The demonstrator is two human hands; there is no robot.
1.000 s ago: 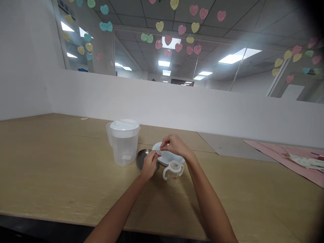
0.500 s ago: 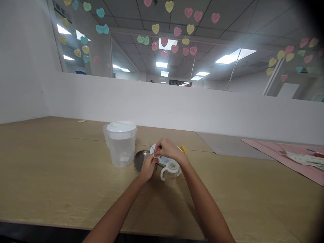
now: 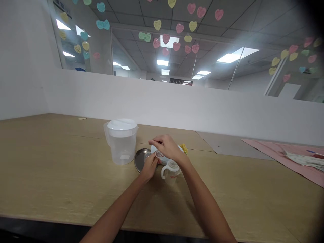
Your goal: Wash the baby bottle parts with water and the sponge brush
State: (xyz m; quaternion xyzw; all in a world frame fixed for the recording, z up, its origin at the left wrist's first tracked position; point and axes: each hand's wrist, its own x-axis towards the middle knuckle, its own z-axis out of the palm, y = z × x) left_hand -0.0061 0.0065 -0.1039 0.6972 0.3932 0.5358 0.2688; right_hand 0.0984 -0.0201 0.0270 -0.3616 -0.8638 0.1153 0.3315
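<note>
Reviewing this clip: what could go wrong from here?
The small clear piece could slip, since the left hand seems to hold it only by the fingers; it might drop onto the metal tray close by.

The two-handled cup could get knocked over: in this view it stands right beside the right forearm, though the exact gap is hard to judge.

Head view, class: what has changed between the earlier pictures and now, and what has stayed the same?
The right hand has lifted off the small clear piece; its fingers now stretch leftward just above it. Whether they hold anything is too small to tell. The left hand still holds the piece. The lidded jug, metal dish and two-handled cup stay where they were.
</note>
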